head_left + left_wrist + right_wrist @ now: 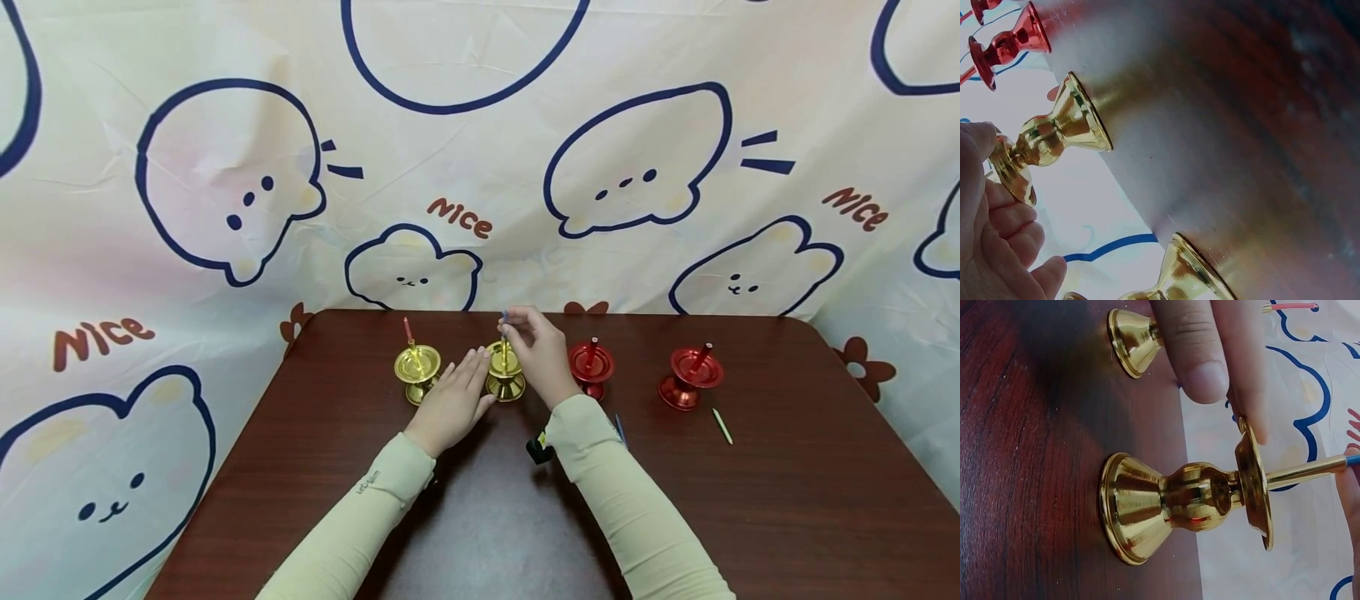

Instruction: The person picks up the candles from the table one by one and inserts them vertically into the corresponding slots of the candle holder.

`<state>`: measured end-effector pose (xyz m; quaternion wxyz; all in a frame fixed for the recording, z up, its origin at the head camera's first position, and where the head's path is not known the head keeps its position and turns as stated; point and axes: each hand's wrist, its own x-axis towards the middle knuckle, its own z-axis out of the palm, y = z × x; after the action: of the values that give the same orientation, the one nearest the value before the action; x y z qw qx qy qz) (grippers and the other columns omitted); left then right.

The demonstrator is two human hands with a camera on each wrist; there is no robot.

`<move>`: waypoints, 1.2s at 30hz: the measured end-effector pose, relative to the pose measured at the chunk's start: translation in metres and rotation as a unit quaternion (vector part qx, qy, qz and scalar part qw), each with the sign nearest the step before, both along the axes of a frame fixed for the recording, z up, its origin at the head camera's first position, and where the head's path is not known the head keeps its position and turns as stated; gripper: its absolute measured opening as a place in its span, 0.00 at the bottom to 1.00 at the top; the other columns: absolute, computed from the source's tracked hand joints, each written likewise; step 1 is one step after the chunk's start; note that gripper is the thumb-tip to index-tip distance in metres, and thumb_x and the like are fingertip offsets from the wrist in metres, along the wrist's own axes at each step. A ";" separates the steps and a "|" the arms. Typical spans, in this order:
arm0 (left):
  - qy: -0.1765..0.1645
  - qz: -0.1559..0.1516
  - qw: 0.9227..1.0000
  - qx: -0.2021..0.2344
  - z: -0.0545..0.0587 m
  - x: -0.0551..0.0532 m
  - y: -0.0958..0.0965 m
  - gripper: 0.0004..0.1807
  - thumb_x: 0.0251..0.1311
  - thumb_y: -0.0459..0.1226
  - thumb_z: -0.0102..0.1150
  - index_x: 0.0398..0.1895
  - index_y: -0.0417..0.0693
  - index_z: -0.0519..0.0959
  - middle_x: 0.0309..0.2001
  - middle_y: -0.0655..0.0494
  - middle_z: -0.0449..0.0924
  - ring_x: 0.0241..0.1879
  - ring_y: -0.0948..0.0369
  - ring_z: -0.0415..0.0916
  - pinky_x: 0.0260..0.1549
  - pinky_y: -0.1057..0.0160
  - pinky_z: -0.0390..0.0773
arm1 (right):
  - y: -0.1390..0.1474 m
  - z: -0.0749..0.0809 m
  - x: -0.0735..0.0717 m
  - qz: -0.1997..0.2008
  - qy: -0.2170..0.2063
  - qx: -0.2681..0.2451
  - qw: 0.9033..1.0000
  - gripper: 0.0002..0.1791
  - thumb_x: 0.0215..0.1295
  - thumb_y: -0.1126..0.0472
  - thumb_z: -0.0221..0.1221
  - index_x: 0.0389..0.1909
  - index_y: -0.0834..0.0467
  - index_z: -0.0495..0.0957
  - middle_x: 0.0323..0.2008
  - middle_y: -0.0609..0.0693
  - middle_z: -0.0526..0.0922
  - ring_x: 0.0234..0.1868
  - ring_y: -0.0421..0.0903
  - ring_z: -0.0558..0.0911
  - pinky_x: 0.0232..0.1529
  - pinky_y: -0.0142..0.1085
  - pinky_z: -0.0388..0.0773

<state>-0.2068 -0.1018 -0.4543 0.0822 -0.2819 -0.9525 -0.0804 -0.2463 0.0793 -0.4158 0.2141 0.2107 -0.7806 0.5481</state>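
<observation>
A gold candle holder stands on the table before me, its dish tipped slightly by perspective in the right wrist view. My right hand pinches a thin blue candle, whose lower end meets the top of the holder's narrow tube. My left hand lies palm down beside this holder with its fingers extended, and a fingertip is right at the dish rim. To the left, a second gold candle holder bears a red candle; the left hand partly covers its base.
Two red candle holders stand to the right. A light green candle lies in front of the farther one. Another blue stick shows beside the right sleeve. A patterned cloth hangs behind the brown table.
</observation>
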 end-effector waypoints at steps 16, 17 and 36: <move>-0.007 0.005 1.000 -0.003 0.003 -0.003 0.001 0.36 0.77 0.46 0.51 0.79 0.37 0.54 0.78 0.41 0.55 0.77 0.50 0.53 0.72 0.46 0.59 | 0.006 0.006 -0.001 -0.008 -0.033 -0.045 0.998 0.17 0.69 0.70 0.63 0.56 0.67 0.78 0.47 0.62 0.85 0.48 0.55 0.86 0.49 0.47 0.83; -0.008 0.005 1.000 -0.004 0.002 -0.003 0.001 0.36 0.77 0.46 0.50 0.79 0.37 0.54 0.78 0.41 0.55 0.77 0.50 0.53 0.72 0.46 0.59 | 0.007 0.007 0.000 -0.007 -0.036 -0.048 0.998 0.17 0.69 0.70 0.62 0.57 0.67 0.78 0.47 0.62 0.85 0.48 0.56 0.86 0.49 0.46 0.83; -0.018 0.000 1.000 0.011 0.003 0.003 0.000 0.38 0.76 0.47 0.53 0.79 0.37 0.54 0.79 0.42 0.53 0.78 0.49 0.50 0.72 0.44 0.59 | 0.053 0.017 0.040 -0.063 -0.003 0.008 0.998 0.10 0.71 0.68 0.60 0.51 0.59 0.82 0.47 0.52 0.83 0.46 0.46 0.85 0.45 0.42 0.83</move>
<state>-0.2042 -0.1018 -0.4515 0.0681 -0.2797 -0.9528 -0.0961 -0.2066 0.1325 -0.3987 0.2446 0.1610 -0.7972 0.5280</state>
